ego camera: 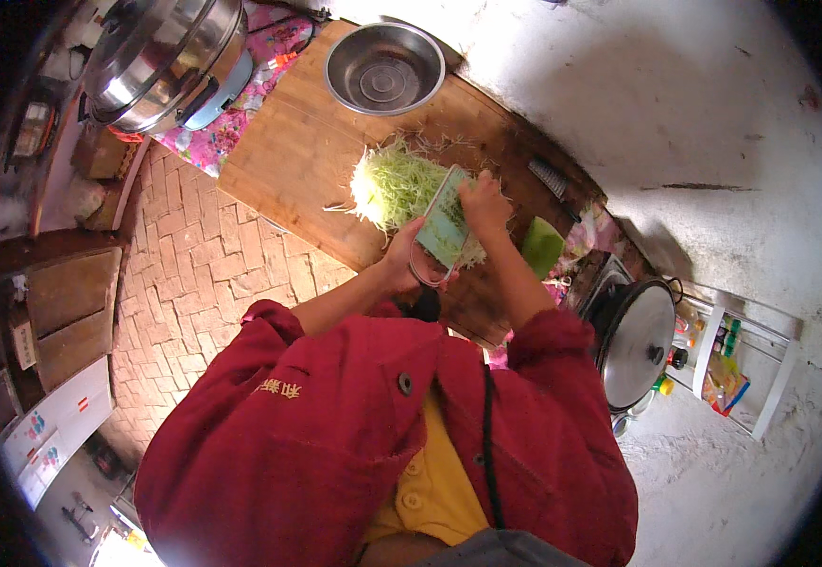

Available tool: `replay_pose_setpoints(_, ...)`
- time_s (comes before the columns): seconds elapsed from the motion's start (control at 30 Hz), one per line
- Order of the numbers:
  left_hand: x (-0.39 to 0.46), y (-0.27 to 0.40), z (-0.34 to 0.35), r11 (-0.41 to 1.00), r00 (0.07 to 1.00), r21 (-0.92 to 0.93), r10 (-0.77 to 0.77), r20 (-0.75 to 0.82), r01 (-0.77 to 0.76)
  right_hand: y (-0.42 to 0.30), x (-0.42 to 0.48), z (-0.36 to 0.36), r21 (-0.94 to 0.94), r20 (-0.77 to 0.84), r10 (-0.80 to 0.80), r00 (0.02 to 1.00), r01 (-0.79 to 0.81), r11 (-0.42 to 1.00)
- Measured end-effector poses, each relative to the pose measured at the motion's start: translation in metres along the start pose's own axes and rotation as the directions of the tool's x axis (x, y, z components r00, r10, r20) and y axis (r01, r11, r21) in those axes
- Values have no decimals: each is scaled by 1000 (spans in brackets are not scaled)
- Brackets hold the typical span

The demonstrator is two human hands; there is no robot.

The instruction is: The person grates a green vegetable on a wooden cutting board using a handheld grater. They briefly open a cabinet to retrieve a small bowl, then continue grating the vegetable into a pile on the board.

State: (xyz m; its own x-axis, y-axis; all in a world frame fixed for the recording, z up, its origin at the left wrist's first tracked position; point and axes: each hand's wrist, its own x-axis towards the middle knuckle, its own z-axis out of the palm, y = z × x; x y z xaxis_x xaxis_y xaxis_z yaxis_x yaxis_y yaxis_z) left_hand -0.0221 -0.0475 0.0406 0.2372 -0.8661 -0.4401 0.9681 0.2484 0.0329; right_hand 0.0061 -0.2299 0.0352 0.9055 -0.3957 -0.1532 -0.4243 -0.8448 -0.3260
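My left hand [402, 261] grips the looped handle end of a pale green hand grater [443, 230], which is tilted over a wooden board [276, 152]. Curled fingers of my right hand [485, 202] lie against the upper right part of the grater's face; whatever may be under them is hidden. Pale green shreds of vegetable [396, 181] form a heap on the board, just beyond and left of the grater. More shreds cling to the grater's face. A larger green vegetable piece [542, 246] lies to the right of my right forearm.
A steel bowl [384, 71] sits at the board's far edge. Near the wall lies another grater with a dark handle [547, 177]. A stacked steamer [162, 64] stands at far left, a lidded pan [638, 347] at right. Beside it is a white rack [744, 375] with bottles and packets.
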Motion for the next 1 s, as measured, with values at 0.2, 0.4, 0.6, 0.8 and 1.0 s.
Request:
replay_pose_setpoints(0.2, -2, 1, 1, 996, 999, -88, 27, -33, -30, -13, -31, 2, 69, 128, -54, 990, 46, 997)
replay_pose_setpoints(0.4, -3, 2, 9, 1000, 996, -3, 17, -87, -18, 20, 25, 7, -8, 54, 220, 974, -220, 976)
replay_pose_setpoints(0.6, -8, 9, 0, 998, 999, -50, 40, -11, -40, 39, 15, 5, 172, 372, 247, 895, -328, 929)
replay_pose_setpoints(0.8, -7, 11, -3, 988, 998, -152, 22, 57, -13, 30, -1, -1, 417, 381, -138, 914, -37, 908)
replay_pose_setpoints(1.0, -4, 14, -1, 990, 983, -134, -8, 186, 34, 54, -7, -16, 587, 436, -306, 846, -10, 809)
